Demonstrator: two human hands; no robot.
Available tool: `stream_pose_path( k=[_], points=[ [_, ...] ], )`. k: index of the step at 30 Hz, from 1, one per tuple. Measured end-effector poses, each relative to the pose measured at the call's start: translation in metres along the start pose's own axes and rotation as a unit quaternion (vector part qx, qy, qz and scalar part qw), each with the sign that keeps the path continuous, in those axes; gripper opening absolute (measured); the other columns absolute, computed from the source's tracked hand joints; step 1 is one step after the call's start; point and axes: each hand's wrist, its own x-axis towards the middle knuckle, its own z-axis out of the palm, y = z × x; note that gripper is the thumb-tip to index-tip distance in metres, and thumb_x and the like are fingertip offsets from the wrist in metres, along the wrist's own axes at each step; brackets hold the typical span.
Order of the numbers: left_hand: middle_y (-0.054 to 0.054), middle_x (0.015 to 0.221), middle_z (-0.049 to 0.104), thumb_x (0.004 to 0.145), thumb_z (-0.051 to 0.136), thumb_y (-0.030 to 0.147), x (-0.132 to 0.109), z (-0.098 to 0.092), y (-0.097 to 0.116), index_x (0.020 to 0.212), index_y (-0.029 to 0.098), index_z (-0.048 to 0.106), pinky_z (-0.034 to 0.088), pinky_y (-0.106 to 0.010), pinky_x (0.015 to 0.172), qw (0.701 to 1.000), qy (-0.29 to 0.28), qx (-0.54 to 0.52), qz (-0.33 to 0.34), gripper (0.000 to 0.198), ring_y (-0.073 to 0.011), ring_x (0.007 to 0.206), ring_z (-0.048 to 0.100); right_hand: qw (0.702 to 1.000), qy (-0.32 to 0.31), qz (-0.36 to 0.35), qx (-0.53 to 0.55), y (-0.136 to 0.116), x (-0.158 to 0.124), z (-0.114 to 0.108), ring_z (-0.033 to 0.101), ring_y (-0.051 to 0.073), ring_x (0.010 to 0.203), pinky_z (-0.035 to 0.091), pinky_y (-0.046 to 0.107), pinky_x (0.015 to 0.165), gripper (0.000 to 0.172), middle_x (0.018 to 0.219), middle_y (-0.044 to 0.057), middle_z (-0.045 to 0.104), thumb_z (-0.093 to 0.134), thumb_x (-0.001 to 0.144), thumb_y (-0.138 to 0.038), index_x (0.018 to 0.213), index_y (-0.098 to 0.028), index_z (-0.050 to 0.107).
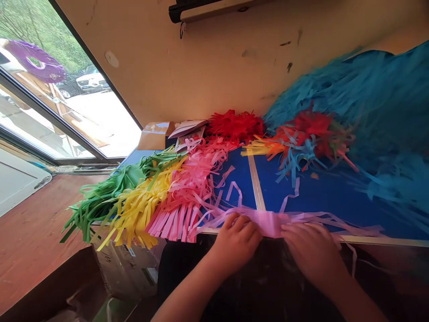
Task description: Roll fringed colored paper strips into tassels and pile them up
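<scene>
A light purple fringed tissue-paper piece [268,223] lies along the front edge of the blue table, its thin strips trailing out to both sides. My left hand [238,237] has its fingers curled over the left part of the purple fringe. At the right part, my right hand [311,246] grips the same fringe, thumb hidden beneath. A flat uncut band of the paper shows between the two hands. Just left of my left hand are pink [187,192], yellow [144,201] and green [114,188] fringes, overlapping and hanging over the table edge.
Red fringe [234,127] and a mixed-colour fringe bundle [308,138] lie toward the wall. A large mass of blue fringe [368,98] fills the right side. A small brown box [154,135] stands at the back left. Below the table is an open cardboard box [124,268].
</scene>
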Motion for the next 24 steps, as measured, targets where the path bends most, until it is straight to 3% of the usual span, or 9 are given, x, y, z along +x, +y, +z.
stream_pose_path(
  k=[3, 6, 12, 18, 24],
  points=[
    [0.003, 0.084, 0.065, 0.085, 0.052, 0.017, -0.003, -0.007, -0.004, 0.076, 0.019, 0.057, 0.034, -0.033, 0.09, 1.0, 0.019, -0.004, -0.008, 0.01, -0.0138, 0.087, 0.056, 1.0, 0.008, 0.002, 0.007, 0.001, 0.0, 0.0, 0.061, 0.017, 0.087, 0.035, 0.035, 0.086, 0.027, 0.088, 0.003, 0.07, 0.039, 0.087, -0.015, 0.082, -0.021, 0.066],
    [0.003, 0.085, 0.066, 0.086, 0.052, 0.023, -0.001, -0.01, 0.001, 0.079, 0.019, 0.058, 0.035, -0.033, 0.089, 0.999, 0.037, -0.012, -0.013, 0.01, -0.0139, 0.085, 0.057, 1.0, 0.022, 0.011, 0.009, -0.001, 0.001, 0.001, 0.061, 0.016, 0.085, 0.035, 0.035, 0.086, 0.027, 0.086, 0.002, 0.07, 0.039, 0.087, -0.016, 0.081, -0.021, 0.066],
    [-0.002, 0.108, 0.064, 0.088, 0.048, 0.024, 0.01, 0.004, 0.015, 0.1, 0.016, 0.059, 0.041, -0.031, 0.084, 0.999, 0.017, -0.023, 0.034, 0.018, -0.0156, 0.094, 0.057, 0.998, 0.067, 0.011, 0.01, -0.007, -0.001, 0.004, 0.06, 0.016, 0.084, 0.033, 0.036, 0.087, 0.024, 0.08, 0.001, 0.069, 0.042, 0.086, -0.019, 0.081, -0.022, 0.065],
    [-0.002, 0.1, 0.067, 0.089, 0.044, 0.015, 0.014, 0.009, 0.014, 0.09, 0.015, 0.061, 0.044, -0.031, 0.074, 0.998, -0.01, -0.037, 0.053, 0.017, -0.0176, 0.089, 0.059, 0.997, 0.074, 0.006, -0.016, -0.008, -0.001, 0.0, 0.059, 0.018, 0.088, 0.026, 0.04, 0.094, 0.015, 0.079, -0.003, 0.07, 0.05, 0.084, -0.022, 0.082, -0.025, 0.065],
    [-0.001, 0.095, 0.067, 0.088, 0.048, 0.017, 0.009, 0.007, 0.006, 0.089, 0.015, 0.061, 0.043, -0.03, 0.069, 0.999, -0.011, -0.037, 0.038, 0.012, -0.0163, 0.082, 0.059, 0.999, 0.035, 0.014, 0.025, 0.001, 0.0, -0.002, 0.058, 0.016, 0.085, 0.03, 0.037, 0.09, 0.025, 0.083, 0.0, 0.069, 0.042, 0.088, -0.019, 0.076, -0.021, 0.064]
  ],
)
